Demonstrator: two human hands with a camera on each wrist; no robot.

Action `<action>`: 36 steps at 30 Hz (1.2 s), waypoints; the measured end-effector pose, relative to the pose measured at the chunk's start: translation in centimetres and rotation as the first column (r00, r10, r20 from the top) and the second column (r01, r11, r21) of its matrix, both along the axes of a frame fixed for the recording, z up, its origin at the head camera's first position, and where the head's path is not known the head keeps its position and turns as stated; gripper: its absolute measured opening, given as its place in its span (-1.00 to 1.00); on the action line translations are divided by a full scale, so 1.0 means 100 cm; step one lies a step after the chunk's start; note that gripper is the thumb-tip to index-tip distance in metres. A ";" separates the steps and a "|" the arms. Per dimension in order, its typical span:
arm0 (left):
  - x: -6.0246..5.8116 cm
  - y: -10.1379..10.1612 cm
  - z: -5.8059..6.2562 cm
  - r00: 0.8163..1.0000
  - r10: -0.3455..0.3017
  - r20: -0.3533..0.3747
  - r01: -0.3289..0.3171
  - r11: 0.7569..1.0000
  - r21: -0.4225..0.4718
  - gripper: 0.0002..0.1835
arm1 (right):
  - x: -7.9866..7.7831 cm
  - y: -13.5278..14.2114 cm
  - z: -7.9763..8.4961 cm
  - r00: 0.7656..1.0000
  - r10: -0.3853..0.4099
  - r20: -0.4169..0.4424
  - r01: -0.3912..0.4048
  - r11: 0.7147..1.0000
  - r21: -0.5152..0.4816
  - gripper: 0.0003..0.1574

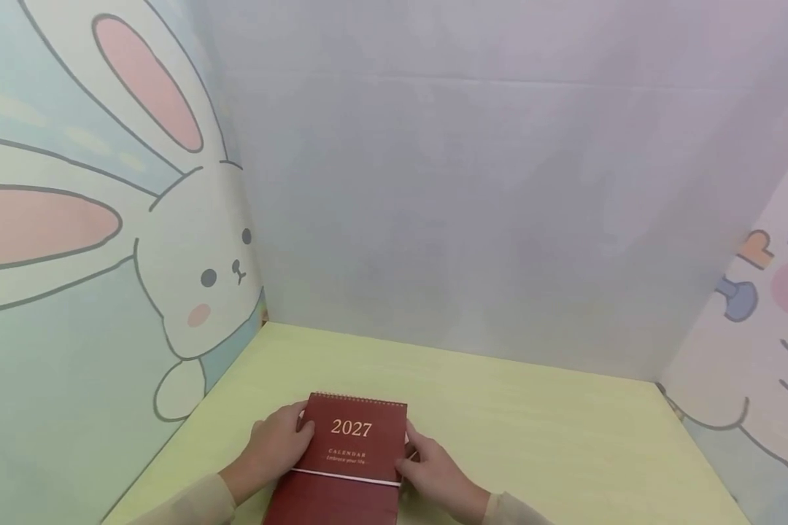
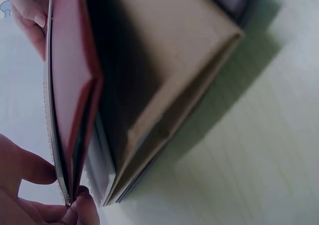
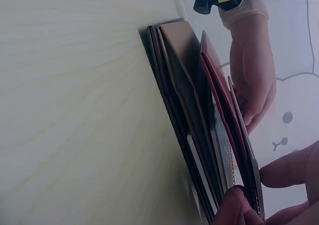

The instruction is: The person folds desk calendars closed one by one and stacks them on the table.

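Observation:
A red desk calendar (image 1: 351, 437) with gold "2027" lettering and a spiral binding along its top stands near the front of the table. My left hand (image 1: 272, 446) pinches its left side, thumb on the front cover. On the opposite edge my right hand (image 1: 435, 470) grips it, thumb in front and fingers behind. A white band crosses the cover below the lettering. Seen from the side, the red folded base (image 2: 72, 60) spreads away from the thin front leaf. Beneath lie a brown folded calendar stand (image 2: 164, 31) and a dark one (image 3: 164, 80).
The pale yellow-green table (image 1: 532, 423) extends behind and to the right of the calendar. A grey backdrop (image 1: 466, 219) rises at the far edge. Side panels carry cartoon figures, a white rabbit (image 1: 197, 248) on the left. A small dark device (image 3: 219, 1) is strapped to the left sleeve.

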State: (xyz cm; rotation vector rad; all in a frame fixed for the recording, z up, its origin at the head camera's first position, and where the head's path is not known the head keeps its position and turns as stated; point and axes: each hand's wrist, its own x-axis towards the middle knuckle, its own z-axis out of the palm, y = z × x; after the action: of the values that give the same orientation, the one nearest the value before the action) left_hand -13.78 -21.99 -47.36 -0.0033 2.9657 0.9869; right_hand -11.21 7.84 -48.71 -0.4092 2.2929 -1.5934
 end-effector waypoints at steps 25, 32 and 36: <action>0.004 -0.003 -0.007 0.999 0.000 0.036 0.006 0.983 -0.182 -0.36 | 0.001 -0.010 -0.004 0.994 0.104 -0.030 -0.103 0.994 0.018 -0.08; 0.008 0.001 -0.007 0.995 -0.013 0.103 0.023 0.995 -0.096 -0.31 | 0.004 -0.008 -0.008 0.994 0.107 0.009 -0.107 0.993 0.045 -0.16; 0.010 0.004 -0.006 0.991 -0.003 0.131 0.013 0.997 -0.080 -0.38 | 0.005 -0.009 -0.009 0.997 0.074 0.020 -0.076 0.994 0.073 -0.11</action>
State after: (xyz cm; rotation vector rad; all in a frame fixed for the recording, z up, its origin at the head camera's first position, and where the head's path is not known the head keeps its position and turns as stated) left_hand -12.75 -21.57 -47.94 -0.0547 2.8812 0.8303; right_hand -10.76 6.93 -49.63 -0.4559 2.2874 -1.4662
